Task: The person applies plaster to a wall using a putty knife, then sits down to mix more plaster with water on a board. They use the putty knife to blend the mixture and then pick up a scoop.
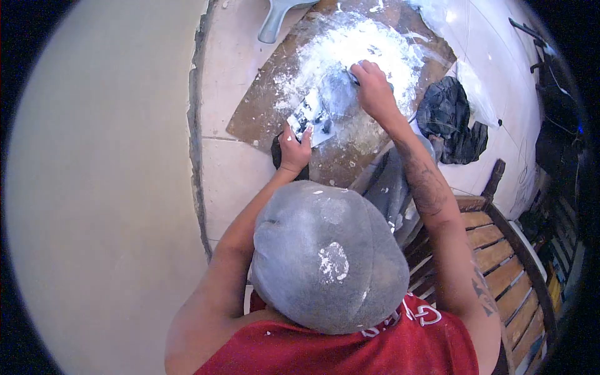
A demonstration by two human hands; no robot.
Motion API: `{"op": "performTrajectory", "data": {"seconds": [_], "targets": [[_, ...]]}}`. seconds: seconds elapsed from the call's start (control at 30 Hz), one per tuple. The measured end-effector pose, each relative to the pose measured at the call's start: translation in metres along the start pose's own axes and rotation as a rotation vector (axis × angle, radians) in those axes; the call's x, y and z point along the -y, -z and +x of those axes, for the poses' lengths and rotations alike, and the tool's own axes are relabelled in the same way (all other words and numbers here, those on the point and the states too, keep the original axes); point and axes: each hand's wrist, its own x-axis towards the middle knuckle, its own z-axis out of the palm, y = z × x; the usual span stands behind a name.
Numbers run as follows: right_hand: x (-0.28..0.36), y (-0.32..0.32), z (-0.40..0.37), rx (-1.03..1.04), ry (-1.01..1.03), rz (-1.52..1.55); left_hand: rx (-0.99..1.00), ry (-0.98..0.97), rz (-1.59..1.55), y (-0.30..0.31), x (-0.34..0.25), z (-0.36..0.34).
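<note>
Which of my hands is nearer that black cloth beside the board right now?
Right. The right hand is on the white plaster pile, close beside the black cloth. The left hand grips the metal blade at the board's near edge, farther away.

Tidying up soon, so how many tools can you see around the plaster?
3: a flat blade held by the left hand, a tool mostly hidden in the right hand, a grey scoop at the top edge. Others may be hidden.

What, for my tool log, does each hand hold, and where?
Left hand pinches a plaster-smeared flat blade by its near edge; right hand grips something mostly hidden.
</note>
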Motion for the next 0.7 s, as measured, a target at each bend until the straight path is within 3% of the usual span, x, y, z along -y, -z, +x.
{"op": "performTrajectory", "data": {"seconds": [0.27,0.47,0.5,0.7], "targets": [[-0.003,-0.022,-0.012,0.213,0.081,-0.124,-0.043,-0.021,0.02,-0.001,0.0,-0.001],[-0.022,-0.003,-0.006,0.095,-0.01,0.119,-0.08,-0.062,-0.006,-0.002,0.002,0.0],[-0.025,-0.005,-0.005,-0.033,-0.005,0.156,-0.035,-0.048,0.002,-0.001,0.006,-0.002],[-0.002,-0.021,0.013,-0.005,-0.044,-0.028,-0.048,-0.024,-0.045,-0.001,0.001,0.001]]}}
